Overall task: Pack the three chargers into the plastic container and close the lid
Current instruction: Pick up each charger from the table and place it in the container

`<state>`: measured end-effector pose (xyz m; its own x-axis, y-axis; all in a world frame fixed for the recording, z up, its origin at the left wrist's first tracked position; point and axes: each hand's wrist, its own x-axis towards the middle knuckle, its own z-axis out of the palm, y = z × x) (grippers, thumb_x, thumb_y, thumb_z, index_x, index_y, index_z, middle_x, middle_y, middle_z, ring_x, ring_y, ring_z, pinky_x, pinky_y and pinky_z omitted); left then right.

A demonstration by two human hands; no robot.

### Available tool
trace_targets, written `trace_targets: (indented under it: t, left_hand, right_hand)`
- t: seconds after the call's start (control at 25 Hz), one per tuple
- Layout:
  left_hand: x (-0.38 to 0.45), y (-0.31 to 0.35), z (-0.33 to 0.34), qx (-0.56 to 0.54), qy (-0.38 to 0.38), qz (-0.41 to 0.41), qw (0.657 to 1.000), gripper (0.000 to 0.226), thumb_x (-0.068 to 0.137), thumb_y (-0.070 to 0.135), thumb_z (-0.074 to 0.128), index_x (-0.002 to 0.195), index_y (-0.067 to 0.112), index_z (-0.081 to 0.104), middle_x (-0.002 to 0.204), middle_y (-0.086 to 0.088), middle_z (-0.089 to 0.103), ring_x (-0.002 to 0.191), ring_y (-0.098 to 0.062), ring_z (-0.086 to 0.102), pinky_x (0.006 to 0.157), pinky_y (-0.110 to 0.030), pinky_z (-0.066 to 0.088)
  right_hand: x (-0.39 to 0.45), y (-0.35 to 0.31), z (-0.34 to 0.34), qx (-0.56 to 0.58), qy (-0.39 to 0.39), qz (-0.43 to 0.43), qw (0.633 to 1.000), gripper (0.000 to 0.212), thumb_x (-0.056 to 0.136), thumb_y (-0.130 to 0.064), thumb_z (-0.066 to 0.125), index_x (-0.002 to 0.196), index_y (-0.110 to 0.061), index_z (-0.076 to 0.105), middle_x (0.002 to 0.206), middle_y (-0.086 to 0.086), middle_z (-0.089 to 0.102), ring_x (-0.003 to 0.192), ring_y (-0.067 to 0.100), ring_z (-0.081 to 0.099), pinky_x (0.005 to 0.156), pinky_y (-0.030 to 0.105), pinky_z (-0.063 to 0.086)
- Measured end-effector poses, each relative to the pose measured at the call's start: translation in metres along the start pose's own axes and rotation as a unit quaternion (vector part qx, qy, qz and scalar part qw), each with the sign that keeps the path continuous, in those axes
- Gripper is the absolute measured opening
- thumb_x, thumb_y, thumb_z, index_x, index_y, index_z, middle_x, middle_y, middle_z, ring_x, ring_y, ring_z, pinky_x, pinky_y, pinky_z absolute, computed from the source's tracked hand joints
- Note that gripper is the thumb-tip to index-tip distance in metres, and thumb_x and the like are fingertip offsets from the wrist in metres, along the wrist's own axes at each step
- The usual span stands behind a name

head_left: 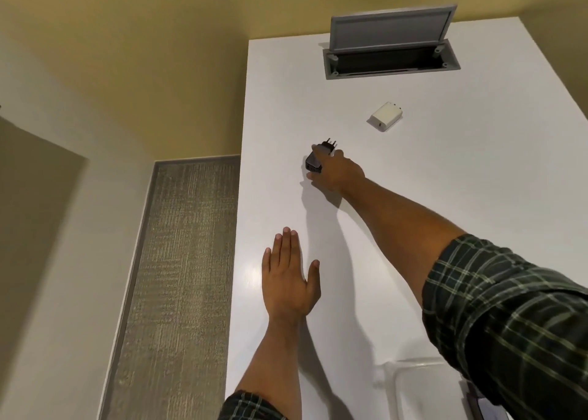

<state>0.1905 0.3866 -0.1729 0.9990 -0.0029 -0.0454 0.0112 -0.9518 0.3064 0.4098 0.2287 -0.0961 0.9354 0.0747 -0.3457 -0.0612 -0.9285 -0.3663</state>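
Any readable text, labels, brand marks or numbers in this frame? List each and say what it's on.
None can be read.
Black charger, in the right hand's grip: no legible marking.
White charger: a small dark mark on its near face, too small to read.
Container, floor box lid, table: no text visible.

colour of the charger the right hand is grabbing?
Black, with dark prongs; head view, the only one.

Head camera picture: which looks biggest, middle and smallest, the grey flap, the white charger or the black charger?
1. Grey flap, clearly biggest.
2. White charger and black charger look about alike; the right hand hides part of the black one.
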Motion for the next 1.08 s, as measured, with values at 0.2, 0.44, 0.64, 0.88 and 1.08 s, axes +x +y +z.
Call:
trace_targets:
  t: [0.2, 0.44, 0.64, 0.88, 1.08]
  left_hand:
    - [0.001, 0.003, 0.000, 0.005, -0.013, -0.008, 1.000, 0.074, 0.102, 0.060, 0.022, 0.164, 0.024, 0.006, 0.172, 0.006, 0.004, 0.159, -0.012, -0.001, 0.129, -0.043, 0.009]
    - [-0.001, 0.000, 0.000, 0.008, 0.000, 0.012, 1.000, 0.074, 0.102, 0.057, 0.028, 0.164, 0.019, 0.012, 0.172, 0.002, 0.010, 0.159, -0.015, 0.004, 0.128, -0.043, 0.011]
    - [-0.001, 0.005, -0.009, 0.030, -0.023, 0.022, 0.999, 0.074, 0.103, 0.054, 0.031, 0.164, 0.015, 0.015, 0.172, -0.002, 0.011, 0.159, -0.020, 0.008, 0.128, -0.045, 0.013]
    - [0.005, 0.015, -0.034, 0.109, -0.166, 0.003, 0.980, 0.074, 0.106, 0.056, 0.017, 0.162, 0.017, -0.011, 0.170, -0.003, -0.017, 0.158, -0.022, -0.011, 0.129, -0.042, 0.001]
    - [-0.008, 0.046, -0.073, 0.154, -0.279, 0.041, 0.947, 0.077, 0.105, 0.048, 0.039, 0.164, 0.016, 0.001, 0.172, -0.010, -0.005, 0.158, -0.032, 0.007, 0.123, -0.045, 0.025]
  right_hand:
    - [0.016, -0.012, 0.003, -0.035, -0.046, -0.006, 0.998, 0.059, 0.098, -0.049, 0.050, 0.151, -0.028, 0.032, 0.156, 0.019, 0.027, 0.125, 0.041, 0.052, 0.098, 0.046, 0.046]
    - [-0.014, 0.000, 0.013, -0.107, 0.046, -0.060, 0.991, 0.038, 0.099, -0.021, 0.051, 0.135, -0.009, 0.045, 0.124, 0.022, 0.047, 0.103, 0.040, 0.057, 0.073, 0.039, 0.041]
    - [-0.053, 0.013, 0.023, -0.090, 0.080, -0.070, 0.990, 0.037, 0.096, -0.009, 0.048, 0.133, -0.014, 0.049, 0.116, 0.022, 0.051, 0.093, 0.039, 0.058, 0.068, 0.038, 0.044]
    - [-0.135, 0.024, 0.032, 0.121, 0.113, -0.011, 0.986, 0.014, 0.101, -0.023, 0.046, 0.114, -0.022, 0.052, 0.100, 0.011, 0.052, 0.075, 0.033, 0.063, 0.069, 0.040, 0.057]
    - [-0.208, 0.047, 0.022, 0.260, 0.129, 0.022, 0.957, 0.019, 0.098, -0.022, 0.055, 0.110, -0.020, 0.040, 0.106, 0.007, 0.060, 0.086, 0.029, 0.064, 0.077, 0.044, 0.056]
